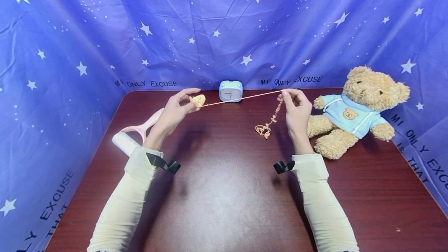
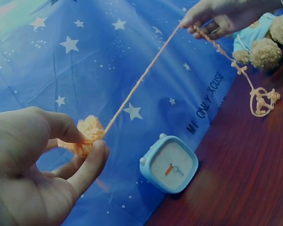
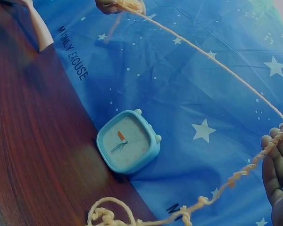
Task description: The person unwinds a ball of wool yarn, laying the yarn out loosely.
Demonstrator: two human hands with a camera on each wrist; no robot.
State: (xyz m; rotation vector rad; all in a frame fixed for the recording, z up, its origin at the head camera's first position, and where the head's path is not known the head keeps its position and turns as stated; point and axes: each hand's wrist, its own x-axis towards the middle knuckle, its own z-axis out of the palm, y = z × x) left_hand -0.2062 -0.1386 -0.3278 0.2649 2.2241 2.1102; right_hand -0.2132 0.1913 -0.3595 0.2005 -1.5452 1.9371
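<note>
My left hand [image 1: 176, 109] pinches a small ball of peach yarn [image 2: 89, 133] between thumb and fingers, raised over the far left part of the table. From the ball a taut strand of yarn [image 1: 241, 98] runs up to my right hand [image 1: 297, 108]. There the thumb and forefinger pinch the strand. Below the right fingertips dangles a knotted, twisted length of yarn [image 3: 240, 176], ending in a loose loop [image 2: 262, 102]. In the right wrist view only part of the right hand shows, at the right edge.
A light blue alarm clock [image 1: 231, 91] stands at the table's back edge, between the hands. To the right sits a teddy bear [image 1: 353, 114] in a blue hoodie. A pink-handled lint roller [image 1: 126, 143] lies left, partly behind my left forearm. Starry blue curtain [image 1: 196, 30] surrounds the table [image 1: 231, 197].
</note>
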